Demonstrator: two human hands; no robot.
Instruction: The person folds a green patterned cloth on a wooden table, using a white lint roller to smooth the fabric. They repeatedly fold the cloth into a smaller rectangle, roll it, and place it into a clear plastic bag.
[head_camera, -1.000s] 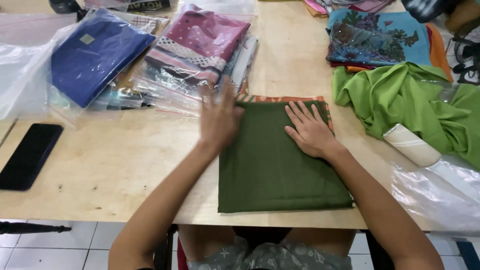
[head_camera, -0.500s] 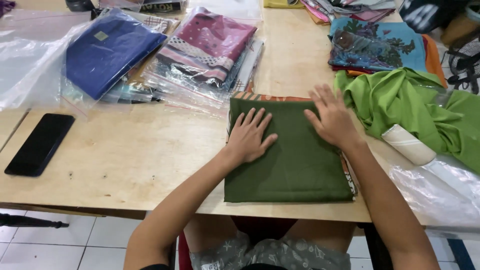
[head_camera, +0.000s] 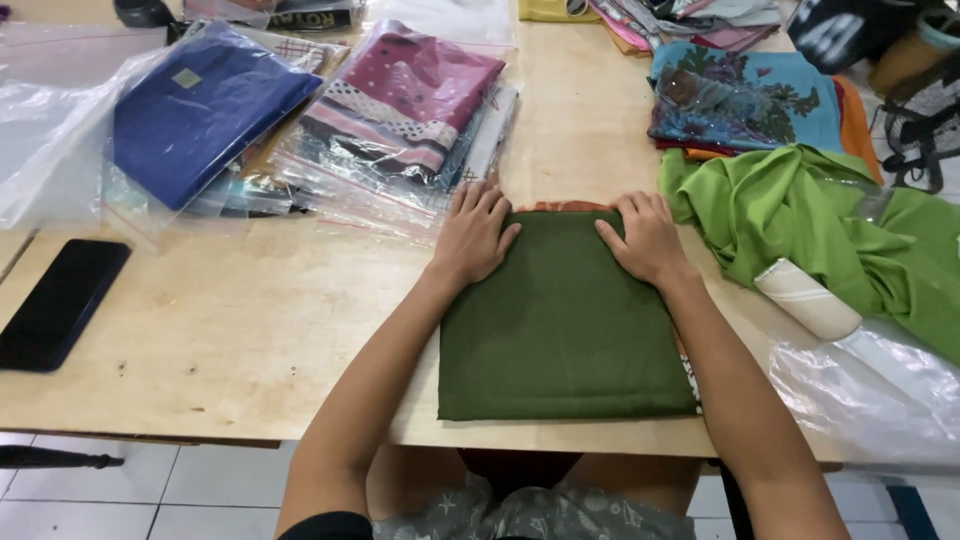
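The folded dark green cloth (head_camera: 560, 330), judged soft, light and limp, is pressed flat on the pale wooden worktop (head_camera: 240, 330) by the left hand (head_camera: 476, 235) and right hand (head_camera: 643, 236), fingers spread, best gripped along its folded edges.

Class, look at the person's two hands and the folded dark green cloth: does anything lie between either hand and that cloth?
Nothing visible does. The left hand and the right hand both lie flat, directly on the far corners of the folded dark green cloth, with no bag or other fabric under the palms.
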